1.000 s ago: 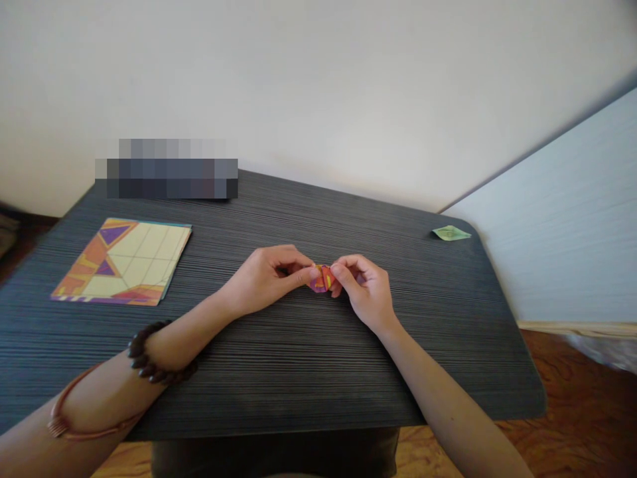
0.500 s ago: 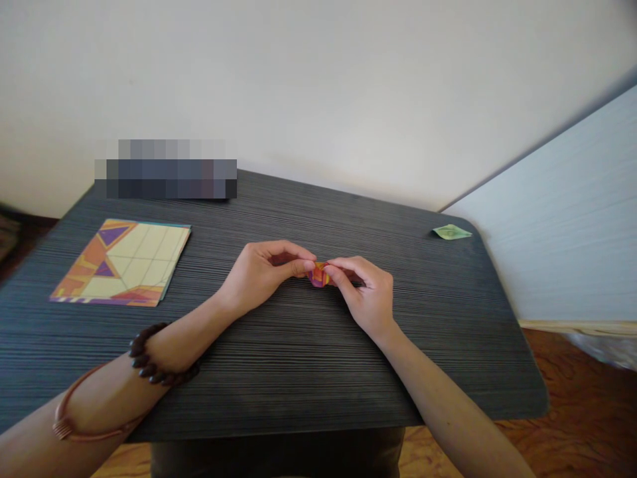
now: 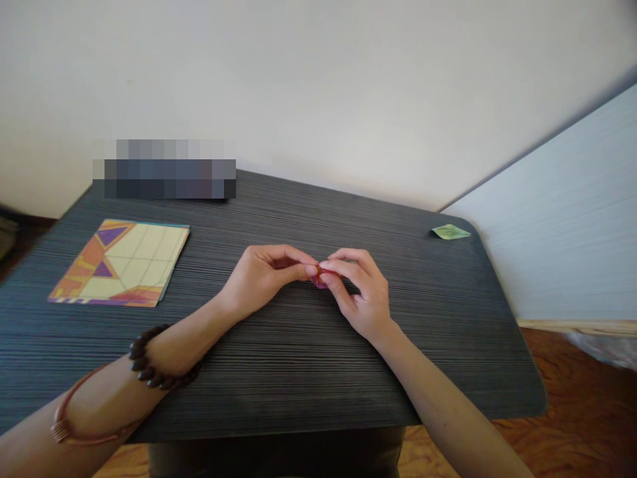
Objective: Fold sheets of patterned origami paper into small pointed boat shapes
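Observation:
Between my two hands is a small piece of folded paper [image 3: 319, 281], patterned in orange, red and purple. My left hand [image 3: 269, 275] pinches its left side between thumb and index finger. From the right, my right hand [image 3: 362, 292] pinches it too, with thumb and fingertips. Most of the paper is hidden behind the fingers, so its exact shape cannot be made out. Both hands are over the middle of the dark table [image 3: 279, 378]. A beaded bracelet and a copper-coloured bangle are on my left arm.
A stack of patterned paper sheets [image 3: 142, 255] lies on the left of the table. At the far right corner is a green folded paper piece [image 3: 450, 232]. A blurred-out object [image 3: 166, 179] stands at the back left, by the wall. A pale panel [image 3: 572, 219] borders the right side.
My right hand has shifted slightly left, closer to my left fingertips, and its fingers now cover more of the folded paper. The other things stay in place.

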Demonstrator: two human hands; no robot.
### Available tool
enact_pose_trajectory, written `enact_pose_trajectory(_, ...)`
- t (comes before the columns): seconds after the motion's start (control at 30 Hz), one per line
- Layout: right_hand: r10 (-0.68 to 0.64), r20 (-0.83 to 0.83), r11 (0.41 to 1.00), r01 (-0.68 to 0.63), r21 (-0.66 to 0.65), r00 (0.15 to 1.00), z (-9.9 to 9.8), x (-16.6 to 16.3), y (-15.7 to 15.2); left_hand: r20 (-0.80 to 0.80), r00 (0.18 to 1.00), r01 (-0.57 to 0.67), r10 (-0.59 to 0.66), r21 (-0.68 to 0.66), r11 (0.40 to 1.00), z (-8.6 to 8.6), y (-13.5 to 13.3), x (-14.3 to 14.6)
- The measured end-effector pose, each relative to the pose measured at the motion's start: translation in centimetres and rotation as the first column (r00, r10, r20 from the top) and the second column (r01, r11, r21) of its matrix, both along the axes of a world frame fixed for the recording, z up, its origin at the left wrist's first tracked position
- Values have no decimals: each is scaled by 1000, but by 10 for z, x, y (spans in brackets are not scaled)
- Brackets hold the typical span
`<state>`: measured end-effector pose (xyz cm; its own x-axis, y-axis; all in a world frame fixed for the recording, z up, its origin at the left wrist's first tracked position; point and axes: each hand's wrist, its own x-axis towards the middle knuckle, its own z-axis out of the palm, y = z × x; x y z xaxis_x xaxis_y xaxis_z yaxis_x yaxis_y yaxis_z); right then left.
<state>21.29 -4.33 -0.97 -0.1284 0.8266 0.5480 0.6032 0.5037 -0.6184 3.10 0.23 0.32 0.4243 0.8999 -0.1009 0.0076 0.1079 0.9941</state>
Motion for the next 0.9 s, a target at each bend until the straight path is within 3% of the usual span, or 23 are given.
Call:
enact_pose_trajectory(0.13,108,55,993,-106,-50,993,0,5,1,-20,1000,-13,14,54,998,0,1,-1)
enact_pose_trajectory(0.37,193,72,978,-187,-90,978,4,12,3,21,1000,-9,8,16,1000,-1,3,-2)
enact_pose_trajectory(0.6,127,-160,971,-156,-183,979,4,9,3,42,999,-37,34,67,997,-1,1,-2)
enact_pose_trajectory(0.8,118,-201,978,-149,-147,973,4,8,2,59,990,-127,124,41,991,-1,1,-3)
enact_pose_trajectory(0.9,94,-222,992,-111,-67,971,3,8,1,90,983,-161,158,30,986,-2,1,-2)
